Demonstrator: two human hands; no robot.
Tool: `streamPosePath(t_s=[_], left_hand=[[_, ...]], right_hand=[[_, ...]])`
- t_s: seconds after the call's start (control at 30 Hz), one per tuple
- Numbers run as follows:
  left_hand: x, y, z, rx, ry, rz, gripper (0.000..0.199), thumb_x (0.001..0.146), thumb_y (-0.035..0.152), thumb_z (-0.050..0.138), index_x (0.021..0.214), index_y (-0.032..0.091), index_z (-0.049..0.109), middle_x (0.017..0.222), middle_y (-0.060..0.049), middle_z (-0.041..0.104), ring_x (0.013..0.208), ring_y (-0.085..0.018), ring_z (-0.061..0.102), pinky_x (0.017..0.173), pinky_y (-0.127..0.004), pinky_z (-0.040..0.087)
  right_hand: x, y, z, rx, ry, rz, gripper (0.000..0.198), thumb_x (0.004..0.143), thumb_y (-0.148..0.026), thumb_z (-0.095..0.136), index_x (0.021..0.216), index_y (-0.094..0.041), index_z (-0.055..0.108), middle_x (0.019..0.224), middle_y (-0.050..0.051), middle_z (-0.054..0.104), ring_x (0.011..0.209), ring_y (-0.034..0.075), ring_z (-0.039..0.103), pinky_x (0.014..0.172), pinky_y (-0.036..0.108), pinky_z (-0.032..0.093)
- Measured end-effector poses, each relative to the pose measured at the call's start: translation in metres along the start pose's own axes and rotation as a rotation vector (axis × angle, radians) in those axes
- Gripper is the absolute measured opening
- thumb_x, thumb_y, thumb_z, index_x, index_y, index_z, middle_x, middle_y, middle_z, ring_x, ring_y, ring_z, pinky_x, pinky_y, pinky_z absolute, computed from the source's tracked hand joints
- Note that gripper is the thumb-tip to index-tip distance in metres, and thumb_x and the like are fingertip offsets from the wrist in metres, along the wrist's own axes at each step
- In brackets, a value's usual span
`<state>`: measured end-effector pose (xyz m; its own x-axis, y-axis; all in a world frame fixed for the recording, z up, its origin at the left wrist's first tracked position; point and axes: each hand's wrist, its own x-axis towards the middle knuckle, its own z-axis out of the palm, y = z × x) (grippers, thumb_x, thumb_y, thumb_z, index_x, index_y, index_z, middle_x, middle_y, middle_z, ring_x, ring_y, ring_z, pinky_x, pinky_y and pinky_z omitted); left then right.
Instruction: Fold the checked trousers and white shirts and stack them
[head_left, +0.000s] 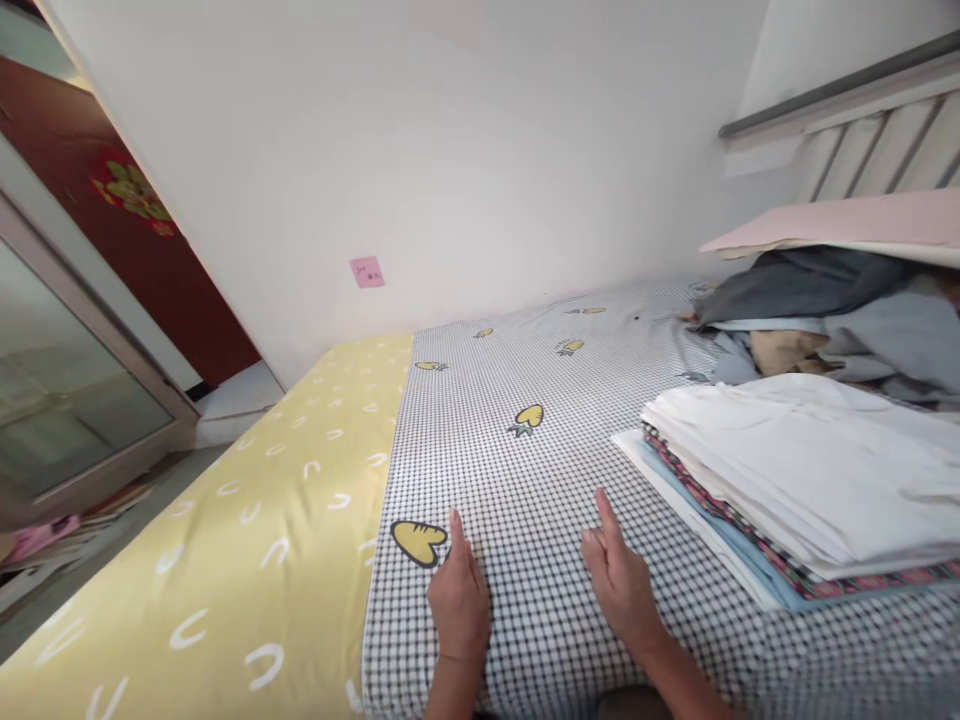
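Observation:
My left hand (459, 600) is over the black-and-white checked part of the bed cover (480, 470), beside a printed yellow heart-like fruit. Its index finger points forward while the other fingers curl under, and nothing shows in it. My right hand (621, 580) points the same way, index finger out and thumb apart, also without any object. To the right of it lies a stack of folded clothes (810, 470), white on top with blue and flowered layers beneath. Whether either hand touches the cover I cannot tell.
A yellow section of cover (292, 520) runs along the left. Behind the stack is a heap of grey and dark clothes (832, 290) under a pink sheet-like piece (847, 222). A pink note (367, 272) sticks to the white wall (480, 150). A brown door (97, 190) stands far left.

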<state>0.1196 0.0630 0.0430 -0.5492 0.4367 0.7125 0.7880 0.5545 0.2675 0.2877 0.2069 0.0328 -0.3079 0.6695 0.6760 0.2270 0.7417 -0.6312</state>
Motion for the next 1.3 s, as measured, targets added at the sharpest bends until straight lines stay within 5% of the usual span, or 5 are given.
streamPosePath(t_s=[0.3, 0.8, 1.3], left_hand=[[-0.0015, -0.0039, 0.0012, -0.030, -0.145, -0.090, 0.048, 0.102, 0.027, 0.033, 0.145, 0.010, 0.048, 0.051, 0.002, 0.058, 0.046, -0.015, 0.055, 0.052, -0.025, 0.035], [-0.0039, -0.0082, 0.0055, -0.018, 0.007, 0.023, 0.046, 0.101, 0.025, 0.039, 0.143, 0.009, 0.050, 0.051, 0.005, 0.057, 0.041, -0.013, 0.050, 0.048, -0.025, 0.034], [-0.0010, -0.0002, -0.0018, -0.046, -0.199, -0.151, 0.051, 0.102, 0.028, 0.032, 0.148, 0.010, 0.045, 0.057, 0.000, 0.063, 0.050, -0.015, 0.057, 0.056, -0.026, 0.038]], right_hand=[[0.0042, -0.0054, -0.0034, -0.040, 0.008, -0.051, 0.060, 0.105, -0.029, 0.038, 0.160, -0.011, 0.023, 0.056, -0.010, 0.042, 0.044, 0.012, 0.042, 0.043, 0.022, 0.037], [0.0043, -0.0050, -0.0029, -0.049, 0.017, -0.081, 0.061, 0.105, -0.027, 0.038, 0.161, -0.012, 0.020, 0.056, -0.009, 0.044, 0.045, 0.012, 0.043, 0.043, 0.021, 0.037], [0.0022, -0.0044, -0.0038, -0.020, -0.025, -0.012, 0.061, 0.105, -0.030, 0.037, 0.160, -0.011, 0.021, 0.055, -0.010, 0.044, 0.045, 0.013, 0.046, 0.046, 0.023, 0.041]])
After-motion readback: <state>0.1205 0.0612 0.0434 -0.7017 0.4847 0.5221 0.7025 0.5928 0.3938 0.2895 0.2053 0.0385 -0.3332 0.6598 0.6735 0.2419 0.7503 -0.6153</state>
